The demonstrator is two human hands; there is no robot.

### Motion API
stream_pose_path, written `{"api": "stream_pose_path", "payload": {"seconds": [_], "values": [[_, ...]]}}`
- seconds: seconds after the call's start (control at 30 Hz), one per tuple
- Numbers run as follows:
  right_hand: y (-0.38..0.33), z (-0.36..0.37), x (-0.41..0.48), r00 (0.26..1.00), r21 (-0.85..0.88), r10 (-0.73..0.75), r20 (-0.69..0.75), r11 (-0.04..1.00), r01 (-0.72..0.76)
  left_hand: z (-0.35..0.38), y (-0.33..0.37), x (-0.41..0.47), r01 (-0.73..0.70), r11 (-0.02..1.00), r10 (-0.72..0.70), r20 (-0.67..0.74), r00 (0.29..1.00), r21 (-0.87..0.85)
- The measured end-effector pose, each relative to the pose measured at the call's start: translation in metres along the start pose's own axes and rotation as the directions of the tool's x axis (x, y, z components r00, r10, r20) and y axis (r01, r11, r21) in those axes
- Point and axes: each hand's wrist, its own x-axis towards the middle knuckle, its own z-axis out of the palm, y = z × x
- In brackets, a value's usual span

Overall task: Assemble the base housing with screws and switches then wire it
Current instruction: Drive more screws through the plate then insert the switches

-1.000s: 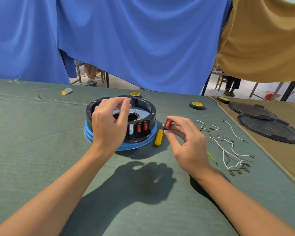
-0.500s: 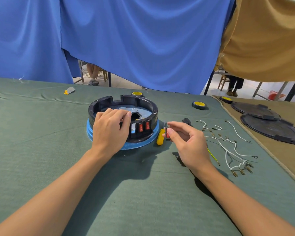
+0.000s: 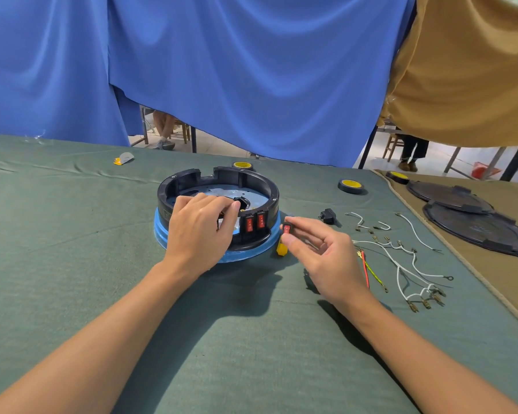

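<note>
Fingers (image 3: pixel 304 226) of the right hand (image 3: pixel 326 258), thumb opposed to index, pinch a loose red rocker switch (image 3: pixel 286 229). It is held just beside the base housing (image 3: pixel 251 178), to the right of the two fitted switches (image 3: pixel 254 223). Fingers of the left hand (image 3: pixel 201 231) curl over the housing's near wall, steadying it; what lies beneath them is hidden. White wires (image 3: pixel 401 261) lie well apart on the green cloth (image 3: pixel 72 264).

Risks:
- A switch pressed in tilted may jam or spring out.
- A slack left-hand hold may let the housing slide.
- So narrow a pinch may drop the part.
</note>
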Motion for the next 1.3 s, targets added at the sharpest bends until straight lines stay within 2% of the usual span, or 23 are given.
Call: {"api": "stream_pose_path", "payload": {"seconds": [0.17, 0.27, 0.33, 0.47, 0.6, 0.77, 0.93, 1.07, 1.13, 1.2, 1.3], "values": [[0.001, 0.004, -0.002, 0.999, -0.107, -0.025, 0.046, 0.994, 0.030, -0.001, -0.002, 0.001, -0.009, 0.999, 0.007, 0.073, 0.997, 0.032], [0.001, 0.003, -0.002, 0.999, -0.111, -0.020, 0.047, 0.994, 0.025, -0.006, -0.002, 0.005, 0.004, 0.996, -0.013, 0.098, 0.995, 0.094], [0.000, 0.003, -0.001, 0.998, -0.145, -0.036, 0.043, 0.989, 0.042, -0.013, -0.009, 0.010, 0.003, 0.998, -0.011, 0.129, 0.992, 0.056], [-0.001, 0.005, -0.002, 0.993, -0.235, -0.104, 0.051, 0.965, 0.113, -0.026, -0.027, 0.012, -0.077, 0.996, 0.089, 0.298, 0.951, -0.049], [-0.002, 0.011, 0.000, 0.990, -0.124, -0.120, 0.071, 0.984, 0.129, -0.023, -0.026, 0.010, -0.072, 0.997, 0.068, 0.293, 0.954, 0.003], [-0.004, 0.017, 0.008, 0.998, 0.030, -0.001, 0.066, 1.000, -0.001, -0.017, -0.013, 0.009, -0.080, 0.991, 0.044, 0.298, 0.954, 0.111], [-0.007, 0.024, 0.016, 1.000, 0.114, 0.021, 0.021, 0.993, -0.023, -0.013, -0.007, 0.008, -0.087, 0.981, 0.036, 0.280, 0.959, 0.174], [-0.005, 0.033, 0.021, 1.000, 0.019, -0.013, -0.015, 1.000, 0.014, -0.013, -0.006, 0.007, -0.102, 0.972, 0.050, 0.238, 0.970, 0.211], [-0.002, 0.039, 0.023, 0.997, -0.139, -0.069, -0.045, 0.988, 0.062, -0.012, -0.006, 0.007, -0.111, 0.968, 0.065, 0.201, 0.977, 0.225], [0.000, 0.044, 0.024, 0.985, -0.340, -0.153, -0.079, 0.933, 0.118, -0.012, -0.005, 0.007, -0.114, 0.971, 0.080, 0.164, 0.983, 0.212], [0.003, 0.050, 0.025, 0.977, -0.365, -0.177, -0.118, 0.923, 0.123, -0.013, -0.005, 0.005, -0.111, 0.987, 0.090, 0.169, 0.982, 0.118]]}}
